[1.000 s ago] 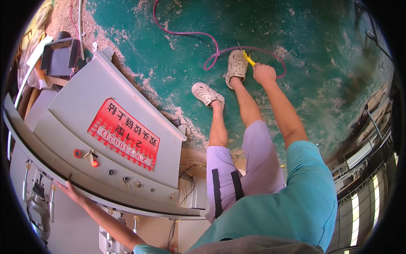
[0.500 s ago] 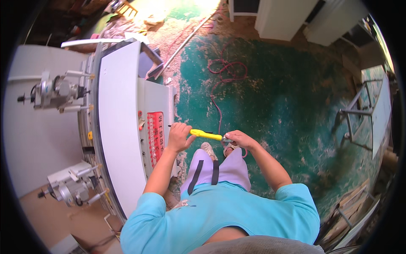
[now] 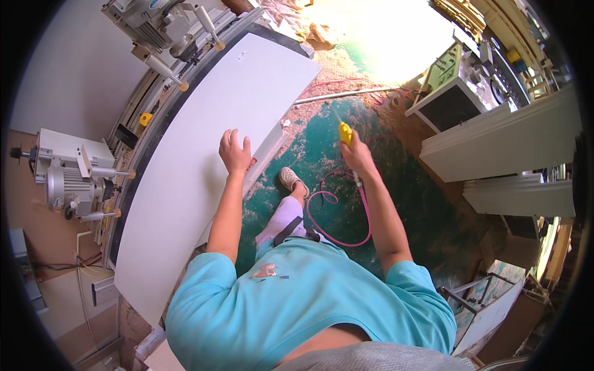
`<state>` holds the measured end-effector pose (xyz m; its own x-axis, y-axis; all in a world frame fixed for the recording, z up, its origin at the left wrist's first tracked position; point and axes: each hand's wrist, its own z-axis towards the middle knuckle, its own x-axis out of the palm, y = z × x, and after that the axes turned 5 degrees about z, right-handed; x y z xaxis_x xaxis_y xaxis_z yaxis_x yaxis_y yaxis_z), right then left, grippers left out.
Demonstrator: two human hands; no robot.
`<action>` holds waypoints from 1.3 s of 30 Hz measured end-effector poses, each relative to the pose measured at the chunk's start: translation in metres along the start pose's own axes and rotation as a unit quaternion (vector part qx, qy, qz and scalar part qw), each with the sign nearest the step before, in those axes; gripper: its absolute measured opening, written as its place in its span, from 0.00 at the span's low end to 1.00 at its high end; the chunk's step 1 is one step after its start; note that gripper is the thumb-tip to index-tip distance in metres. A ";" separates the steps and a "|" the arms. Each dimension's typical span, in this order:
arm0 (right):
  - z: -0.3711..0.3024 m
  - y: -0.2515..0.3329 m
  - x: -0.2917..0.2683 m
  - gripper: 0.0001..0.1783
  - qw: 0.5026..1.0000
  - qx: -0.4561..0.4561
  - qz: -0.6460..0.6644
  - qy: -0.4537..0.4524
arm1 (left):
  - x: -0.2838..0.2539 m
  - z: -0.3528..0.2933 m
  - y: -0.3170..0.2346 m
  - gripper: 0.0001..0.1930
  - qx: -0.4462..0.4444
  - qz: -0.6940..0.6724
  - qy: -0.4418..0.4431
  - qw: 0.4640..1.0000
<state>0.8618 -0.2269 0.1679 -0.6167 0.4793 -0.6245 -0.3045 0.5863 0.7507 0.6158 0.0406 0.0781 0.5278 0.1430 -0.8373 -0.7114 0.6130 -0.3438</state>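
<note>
Swung away from the left hand, the yellow air gun is out over the green floor, the right hand's fingers wrapped round its handle; the left fingers are spread, empty, by the white panel. It looks light and stiff, best gripped there; its trigger is hidden, and whether the left touches the panel I can't tell.
</note>
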 end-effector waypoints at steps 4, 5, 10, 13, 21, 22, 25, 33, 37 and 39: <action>0.079 0.049 -0.048 0.26 0.892 -0.073 -0.080 0.439 | 0.079 0.043 0.037 0.32 -0.085 0.181 0.089 0.976; 0.105 0.057 -0.059 0.28 0.873 -0.051 -0.074 0.479 | 0.083 0.053 0.024 0.32 -0.088 0.185 0.109 0.973; 0.262 0.102 -0.051 0.30 0.925 -0.107 -0.236 0.277 | 0.084 0.085 0.014 0.31 -0.114 0.195 0.135 0.965; 0.279 0.188 -0.003 0.30 0.796 -0.090 -0.164 0.576 | 0.081 0.090 0.016 0.32 -0.125 0.175 0.147 0.966; 0.380 0.194 0.072 0.31 0.825 -0.230 -0.186 0.483 | 0.081 0.101 0.011 0.28 -0.132 0.168 0.078 0.974; 0.399 0.191 0.056 0.31 0.831 -0.181 -0.177 0.495 | 0.082 0.101 0.013 0.27 -0.140 0.169 0.072 0.973; 0.429 0.163 -0.017 0.32 0.816 -0.103 -0.207 0.530 | 0.087 0.097 0.013 0.24 -0.147 0.171 0.046 0.973; 0.464 0.045 -0.168 0.37 0.761 -0.133 -0.279 0.570 | 0.111 0.034 -0.052 0.31 -0.640 0.320 -0.196 0.670; 0.468 0.015 -0.168 0.34 0.884 -0.033 -0.252 0.392 | 0.103 0.064 -0.098 0.35 -0.849 -0.127 -0.373 0.353; 0.451 0.055 -0.172 0.33 0.792 -0.015 -0.233 0.563 | 0.128 0.002 -0.062 0.26 -0.713 -0.419 -0.410 0.385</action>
<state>1.2779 0.0174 0.2193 -0.6836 -0.6823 -0.2591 -0.6969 0.5047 0.5096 0.7284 0.0229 -0.0068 0.4019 0.9150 0.0354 0.6451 -0.2555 -0.7201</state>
